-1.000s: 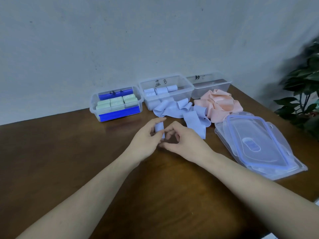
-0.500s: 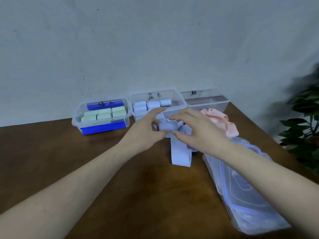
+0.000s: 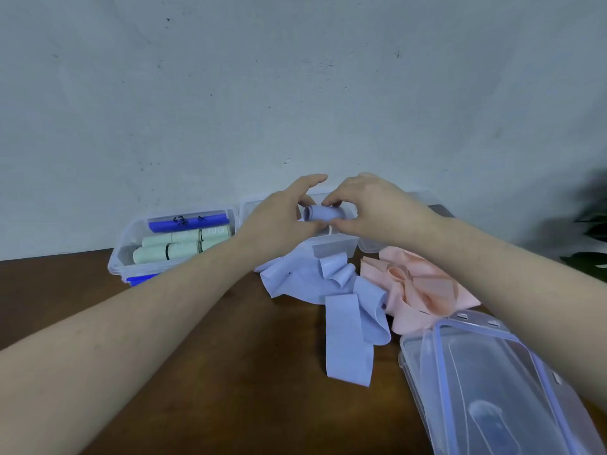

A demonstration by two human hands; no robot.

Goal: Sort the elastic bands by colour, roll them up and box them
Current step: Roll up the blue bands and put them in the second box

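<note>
Hands: left hand point(image 3: 279, 215) and right hand point(image 3: 371, 208) pinch a rolled lilac band point(image 3: 323, 214) by fingertips, keeping it wound.
Position: above the middle box point(image 3: 331, 246), likely for boxing.
Waiting: loose lilac bands point(image 3: 345, 310), pink bands point(image 3: 423, 290) on table point(image 3: 230, 372).

Left hand point(image 3: 279, 218) and right hand point(image 3: 371, 208) pinch small rolled lilac elastic band point(image 3: 322, 213) over middle clear plastic box point(image 3: 331, 246). Left clear plastic box point(image 3: 123, 254) holds pale green rolls point(image 3: 177, 246). Loose lilac bands point(image 3: 341, 307) and pink bands point(image 3: 423, 290) heaped on brown wooden table point(image 3: 230, 389). Clear blue-rimmed lids point(image 3: 492, 382) stacked at right.
</note>
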